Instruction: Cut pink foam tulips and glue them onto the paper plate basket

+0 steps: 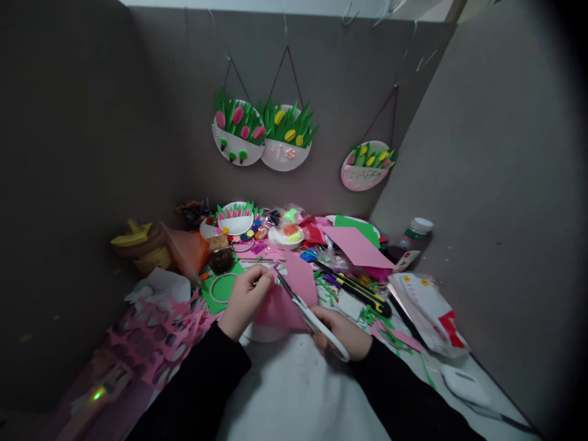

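White-handled scissors are held in my right hand, with the fingers wrapped round the handles and the blades pointing up and left. My left hand pinches a small piece of pink paper near the blade tips; the piece is mostly hidden by the fingers. Beneath the hands and the scissors lies a larger pink sheet. A green sheet with a pale ring on it is just left of my left hand.
Paper-plate flower baskets hang on the grey back wall. Cut pink scraps spread at the left. Yellow-black cutters, a plastic packet and a white-lidded jar are on the right. An orange cone stands at left.
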Demonstrator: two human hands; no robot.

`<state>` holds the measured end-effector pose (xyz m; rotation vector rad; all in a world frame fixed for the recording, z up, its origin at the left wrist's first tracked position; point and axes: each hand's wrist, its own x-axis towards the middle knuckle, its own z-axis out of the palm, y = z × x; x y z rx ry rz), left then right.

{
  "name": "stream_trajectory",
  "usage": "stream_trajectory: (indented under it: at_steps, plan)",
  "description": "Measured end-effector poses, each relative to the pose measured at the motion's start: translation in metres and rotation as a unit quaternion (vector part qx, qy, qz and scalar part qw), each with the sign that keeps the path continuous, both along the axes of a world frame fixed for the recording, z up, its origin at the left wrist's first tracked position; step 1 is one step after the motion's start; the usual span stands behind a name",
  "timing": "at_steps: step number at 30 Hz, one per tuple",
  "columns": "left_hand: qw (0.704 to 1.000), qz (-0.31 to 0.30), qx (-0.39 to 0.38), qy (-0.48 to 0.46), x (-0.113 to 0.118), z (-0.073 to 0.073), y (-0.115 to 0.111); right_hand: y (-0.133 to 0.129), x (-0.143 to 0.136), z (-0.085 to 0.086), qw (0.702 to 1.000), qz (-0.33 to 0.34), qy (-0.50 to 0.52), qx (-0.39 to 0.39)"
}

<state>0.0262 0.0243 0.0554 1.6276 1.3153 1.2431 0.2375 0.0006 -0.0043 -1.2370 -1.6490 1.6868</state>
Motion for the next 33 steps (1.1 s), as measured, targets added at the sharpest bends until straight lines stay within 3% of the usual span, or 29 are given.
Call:
stream_trajectory:
  at_steps: [16, 33]
  plan:
    - [1.0, 0.018, -0.004, -0.023, -0.0029, -0.0024, 0.0017, -0.0007, -0.0002, 0.0053, 1.0, 0.013, -0.012, 0.018]
    - [0.999, -0.022, 0.025, 0.034, -0.0078, -0.0029, 0.0059, 0.0013, 0.0025, 0.003, 0.999, 0.025, -0.015, 0.02]
